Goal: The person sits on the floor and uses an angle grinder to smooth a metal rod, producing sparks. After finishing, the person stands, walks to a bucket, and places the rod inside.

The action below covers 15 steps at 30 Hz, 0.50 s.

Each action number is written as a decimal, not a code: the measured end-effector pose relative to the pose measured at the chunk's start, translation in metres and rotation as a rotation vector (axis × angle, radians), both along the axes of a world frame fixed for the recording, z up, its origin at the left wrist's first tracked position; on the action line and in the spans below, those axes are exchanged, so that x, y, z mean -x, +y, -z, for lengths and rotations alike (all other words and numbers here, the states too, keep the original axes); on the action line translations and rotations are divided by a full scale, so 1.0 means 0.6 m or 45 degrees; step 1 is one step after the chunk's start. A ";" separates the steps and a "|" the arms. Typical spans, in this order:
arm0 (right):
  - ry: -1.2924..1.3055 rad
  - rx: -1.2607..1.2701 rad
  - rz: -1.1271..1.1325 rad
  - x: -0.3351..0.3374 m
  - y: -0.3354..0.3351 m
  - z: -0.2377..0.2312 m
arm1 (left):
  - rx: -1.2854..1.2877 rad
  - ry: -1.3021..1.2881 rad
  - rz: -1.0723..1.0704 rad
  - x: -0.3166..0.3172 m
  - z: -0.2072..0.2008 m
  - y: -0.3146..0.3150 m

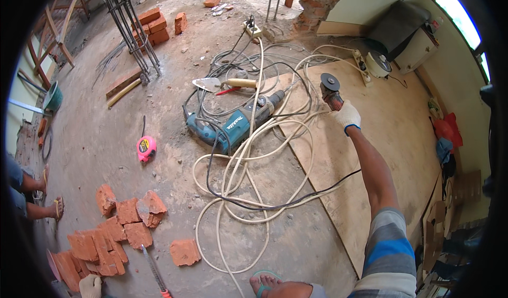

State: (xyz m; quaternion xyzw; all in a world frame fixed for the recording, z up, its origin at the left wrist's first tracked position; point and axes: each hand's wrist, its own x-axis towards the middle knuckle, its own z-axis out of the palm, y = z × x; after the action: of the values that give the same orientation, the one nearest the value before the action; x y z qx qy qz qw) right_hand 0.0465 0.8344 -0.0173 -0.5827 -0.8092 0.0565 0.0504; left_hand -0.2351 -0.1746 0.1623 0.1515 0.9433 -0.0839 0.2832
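My right hand (347,117), in a white knit glove with a blue cuff, is closed round the body of an angle grinder (334,101). The grinder's dark cutting disc (329,82) faces up, above the wooden board. At the lower left edge my left hand (90,286), also gloved, shows only in part beside the broken red bricks (108,250). Its fingers look curled, and what they hold, if anything, is hidden. A long narrow metal tool with a red handle (156,274) lies to the right of that hand.
Loops of cream cord (225,202) lie round a teal rotary hammer drill (233,130) and a trowel (209,84). A plywood board (386,134) covers the right side. A pink tape measure (146,148) lies left. Rebar (127,23) stands behind; another person's feet (57,207) show left.
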 end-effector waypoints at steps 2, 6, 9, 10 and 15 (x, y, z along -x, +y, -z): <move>-0.015 -0.054 0.033 0.003 0.032 0.035 | 0.146 0.000 -0.054 0.001 -0.001 -0.058; -0.048 0.047 -0.082 0.009 0.106 0.097 | 0.297 0.089 -0.082 -0.053 0.002 -0.143; 0.192 0.034 -0.320 -0.006 0.135 0.140 | 0.327 -0.144 -0.294 -0.047 0.003 -0.157; -0.101 -0.028 -0.163 -0.014 0.152 0.141 | 0.242 -0.145 -0.308 -0.060 -0.005 -0.152; 0.040 0.003 -0.298 -0.048 0.229 0.183 | 0.196 -0.194 -0.215 -0.039 0.037 -0.028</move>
State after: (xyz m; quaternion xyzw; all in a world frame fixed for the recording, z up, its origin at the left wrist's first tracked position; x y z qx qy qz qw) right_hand 0.0755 0.9720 -0.1273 -0.4833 -0.8707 0.0720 0.0554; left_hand -0.2115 -0.1916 0.1398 0.0552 0.9193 -0.1202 0.3708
